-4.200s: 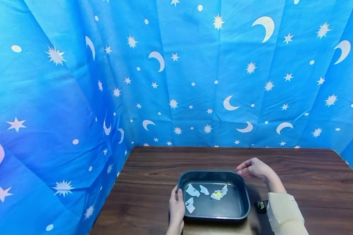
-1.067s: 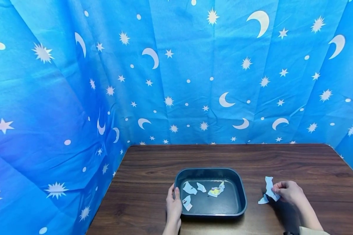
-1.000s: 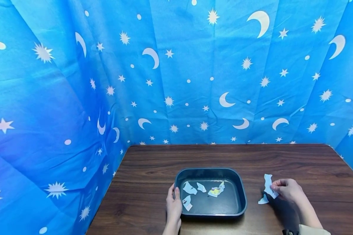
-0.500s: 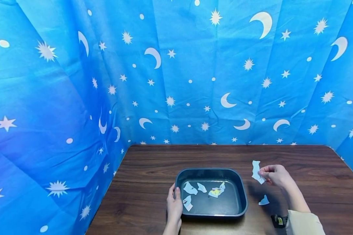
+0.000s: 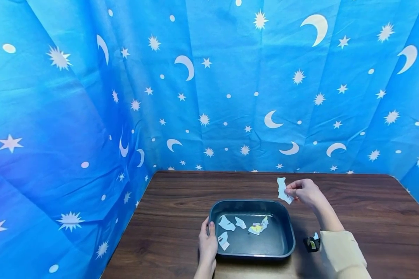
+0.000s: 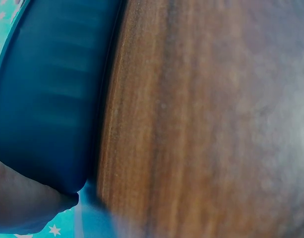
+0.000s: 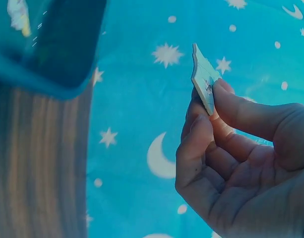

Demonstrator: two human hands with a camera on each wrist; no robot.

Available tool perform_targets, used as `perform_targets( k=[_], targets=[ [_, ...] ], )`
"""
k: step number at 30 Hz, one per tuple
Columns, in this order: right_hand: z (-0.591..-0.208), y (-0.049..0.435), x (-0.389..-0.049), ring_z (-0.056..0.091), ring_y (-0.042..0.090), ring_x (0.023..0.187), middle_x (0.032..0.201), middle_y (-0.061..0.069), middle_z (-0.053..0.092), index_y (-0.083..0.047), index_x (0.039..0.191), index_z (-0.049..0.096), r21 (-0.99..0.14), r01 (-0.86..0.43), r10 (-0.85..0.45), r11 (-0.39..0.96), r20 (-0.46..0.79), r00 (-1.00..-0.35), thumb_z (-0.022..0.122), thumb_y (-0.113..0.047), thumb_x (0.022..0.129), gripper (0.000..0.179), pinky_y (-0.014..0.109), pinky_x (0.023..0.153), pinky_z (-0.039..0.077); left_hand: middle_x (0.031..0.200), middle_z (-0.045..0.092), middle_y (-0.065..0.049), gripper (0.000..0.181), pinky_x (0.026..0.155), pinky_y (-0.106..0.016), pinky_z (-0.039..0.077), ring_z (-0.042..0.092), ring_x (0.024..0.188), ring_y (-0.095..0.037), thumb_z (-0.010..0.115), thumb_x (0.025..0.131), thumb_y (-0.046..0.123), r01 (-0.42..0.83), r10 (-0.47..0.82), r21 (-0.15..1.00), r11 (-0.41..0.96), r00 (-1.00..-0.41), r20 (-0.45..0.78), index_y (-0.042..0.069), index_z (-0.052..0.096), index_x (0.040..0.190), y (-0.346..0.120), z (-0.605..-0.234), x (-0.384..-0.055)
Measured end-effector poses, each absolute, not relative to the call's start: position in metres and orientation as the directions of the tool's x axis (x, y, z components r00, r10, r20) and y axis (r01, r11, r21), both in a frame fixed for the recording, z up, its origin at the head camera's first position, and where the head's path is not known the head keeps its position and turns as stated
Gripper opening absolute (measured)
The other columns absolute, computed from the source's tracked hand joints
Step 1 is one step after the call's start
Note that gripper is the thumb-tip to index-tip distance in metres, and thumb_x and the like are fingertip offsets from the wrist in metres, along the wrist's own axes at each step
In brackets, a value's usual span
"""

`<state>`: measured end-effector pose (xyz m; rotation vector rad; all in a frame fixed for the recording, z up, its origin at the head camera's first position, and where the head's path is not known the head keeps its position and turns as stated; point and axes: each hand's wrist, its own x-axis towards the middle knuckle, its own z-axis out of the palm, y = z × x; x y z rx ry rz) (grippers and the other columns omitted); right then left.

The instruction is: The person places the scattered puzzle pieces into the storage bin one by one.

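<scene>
My right hand (image 5: 305, 192) pinches a pale, jagged flat piece of printed card (image 5: 284, 190) between thumb and fingers, above the table behind the pan's far right corner. In the right wrist view the card piece (image 7: 204, 82) is seen nearly edge-on and has some thickness. A dark rectangular baking pan (image 5: 262, 255) stands on the table, and my left hand (image 5: 207, 246) grips its left wall, thumb at the rim. Several similar pieces lie in the pan, one with yellow print (image 5: 256, 228). The left wrist view shows the pan's outer side (image 6: 52, 99).
Another pale piece (image 5: 315, 235) lies on the table right of the pan, mostly hidden behind the black wrist device (image 5: 312, 245). The dark wooden table (image 5: 174, 213) runs back to a blue curtain (image 5: 227, 77) with stars and moons.
My right hand has picked the card piece up from the table at the right and carried it left and away, to behind the pan. My left hand stays on the pan.
</scene>
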<state>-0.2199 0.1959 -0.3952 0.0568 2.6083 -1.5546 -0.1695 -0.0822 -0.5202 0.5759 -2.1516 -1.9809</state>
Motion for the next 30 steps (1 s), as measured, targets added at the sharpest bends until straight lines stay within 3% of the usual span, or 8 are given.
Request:
perform_targets(
  k=[9, 16, 30],
  targets=[
    [-0.389, 0.165, -0.234, 0.051, 0.014, 0.06, 0.071, 0.004, 0.057, 0.012, 0.092, 0.061, -0.904, 0.012, -0.182, 0.428, -0.099, -0.978, 0.06, -0.003, 0.088, 0.015, 0.028, 0.055, 0.049, 0.133, 0.045, -0.025, 0.038, 0.099, -0.055, 0.031, 0.04, 0.122, -0.041, 0.037, 0.1, 0.021, -0.177, -0.373, 0.983, 0.044, -0.916, -0.148, 0.003, 0.044, 0.133, -0.081, -0.52, -0.17],
    [-0.404, 0.146, -0.245, 0.052, 0.015, 0.063, 0.073, 0.004, 0.06, 0.009, 0.096, 0.063, -0.942, 0.111, -0.307, 0.316, -0.213, -0.928, 0.059, -0.006, 0.089, 0.017, 0.026, 0.057, 0.047, 0.133, 0.045, -0.025, 0.037, 0.099, -0.054, 0.032, 0.04, 0.122, -0.041, 0.038, 0.1, 0.021, -0.16, -0.371, 0.986, 0.042, -0.919, -0.134, 0.003, 0.044, 0.132, -0.082, -0.522, -0.169],
    [-0.432, 0.116, -0.255, 0.052, 0.016, 0.063, 0.072, 0.003, 0.059, 0.007, 0.094, 0.066, -0.932, 0.201, -0.369, 0.303, -0.309, -0.877, 0.062, -0.003, 0.086, 0.013, 0.028, 0.061, 0.049, 0.132, 0.046, -0.026, 0.037, 0.099, -0.054, 0.033, 0.041, 0.122, -0.04, 0.037, 0.1, 0.019, -0.142, -0.377, 0.989, 0.044, -0.919, -0.115, 0.001, 0.044, 0.132, -0.082, -0.519, -0.167]
  ],
)
